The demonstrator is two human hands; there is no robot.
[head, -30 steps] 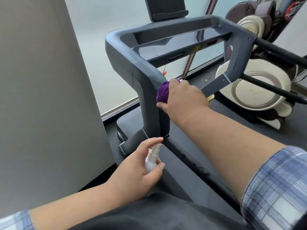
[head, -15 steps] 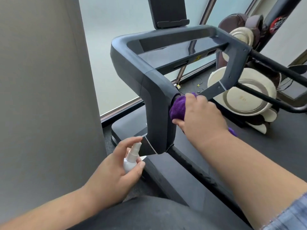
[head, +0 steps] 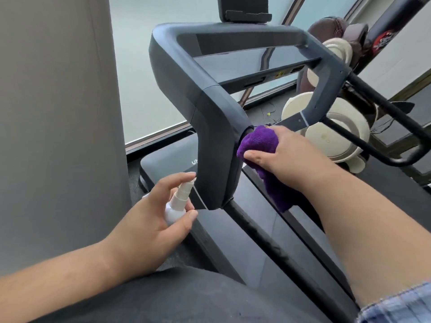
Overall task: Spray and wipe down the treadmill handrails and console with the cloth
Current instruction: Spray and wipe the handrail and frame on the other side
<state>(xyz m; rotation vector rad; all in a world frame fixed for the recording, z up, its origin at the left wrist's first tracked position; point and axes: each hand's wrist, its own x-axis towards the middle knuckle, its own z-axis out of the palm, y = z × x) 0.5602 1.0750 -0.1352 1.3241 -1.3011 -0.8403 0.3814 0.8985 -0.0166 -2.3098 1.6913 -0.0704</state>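
Observation:
The dark grey treadmill frame (head: pixel 210 108) fills the middle, with its glossy console panel (head: pixel 251 64) across the top and a thin black handrail (head: pixel 263 241) running toward me. My right hand (head: pixel 286 155) grips a purple cloth (head: pixel 258 141) and presses it against the inner side of the left upright, where the handrail joins it. A tail of the cloth hangs down below my wrist. My left hand (head: pixel 151 220) holds a small white spray bottle (head: pixel 178 201) just left of the upright's lower end, the forefinger resting on top of its nozzle.
A grey wall panel (head: pixel 58 136) stands close on the left. A frosted window (head: pixel 140 66) lies behind the treadmill. A cream and brown massage chair (head: pixel 335 127) sits at the right, beyond the right handrail (head: pixel 384 117). A tablet holder (head: pixel 242 10) rises above the console.
My view has shifted closer and to the right. The cloth has slid slightly up the inner face of the upright, and its hanging tail now shows. My left hand stays beside the upright's base with the bottle.

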